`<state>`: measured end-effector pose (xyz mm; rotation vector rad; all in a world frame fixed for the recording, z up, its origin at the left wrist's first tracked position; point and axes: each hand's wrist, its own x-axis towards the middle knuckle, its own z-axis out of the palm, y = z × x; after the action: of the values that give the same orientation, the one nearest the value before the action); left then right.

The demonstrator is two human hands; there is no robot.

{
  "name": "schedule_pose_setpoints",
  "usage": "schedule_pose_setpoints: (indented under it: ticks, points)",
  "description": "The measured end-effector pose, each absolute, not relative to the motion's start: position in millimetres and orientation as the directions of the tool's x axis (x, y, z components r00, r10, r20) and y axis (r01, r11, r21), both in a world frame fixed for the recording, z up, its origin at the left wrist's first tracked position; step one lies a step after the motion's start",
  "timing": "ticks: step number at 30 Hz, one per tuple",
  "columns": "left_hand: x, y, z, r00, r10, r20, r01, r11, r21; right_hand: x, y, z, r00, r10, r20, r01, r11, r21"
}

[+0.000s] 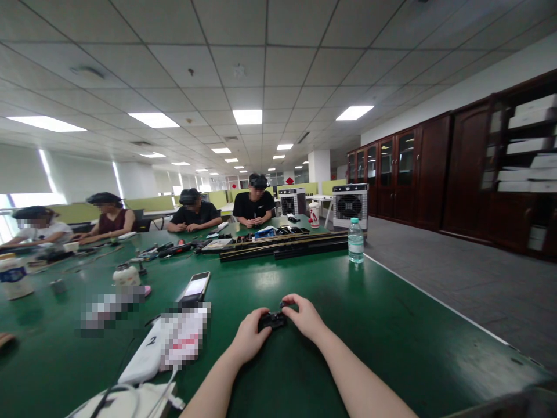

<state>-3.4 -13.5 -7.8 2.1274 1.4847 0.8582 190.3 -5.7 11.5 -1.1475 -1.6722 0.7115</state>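
A small black plastic-looking part (274,320) lies on the green tabletop (369,348) in front of me; its exact kind is too small to tell. My left hand (251,335) grips its left end between thumb and fingers. Just above its right end, my right hand (304,315) pinches a tiny dark piece (282,304) between thumb and index finger. Whether that piece touches the larger part I cannot tell.
Left of my arms lie a white power bank (145,351), a phone (196,285) and cables. Long black rails (291,246) and tools cross the table farther back, beside a water bottle (355,241). Several people sit along the far and left sides.
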Motion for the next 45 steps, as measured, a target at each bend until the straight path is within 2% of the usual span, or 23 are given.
schedule_pose_setpoints:
  ticks: [9, 20, 45]
  points:
    - [-3.4, -11.9, -9.8, 0.252, 0.932, 0.261, 0.674, -0.362, 0.644, 191.6, 3.1, 7.2, -0.015, 0.91, 0.414, 0.293, 0.4, -0.868]
    - [-2.2, -14.1, -5.3, 0.245, 0.94, 0.237, 0.686, -0.341, 0.643, 193.8, 9.5, 5.8, 0.106, 0.903, 0.415, 0.127, 0.402, -0.907]
    - [-1.0, -16.7, -2.8, 0.233, 0.944, 0.233, 0.694, -0.329, 0.64, 194.4, 6.9, 9.6, 0.136, 0.885, 0.445, 0.132, 0.429, -0.893]
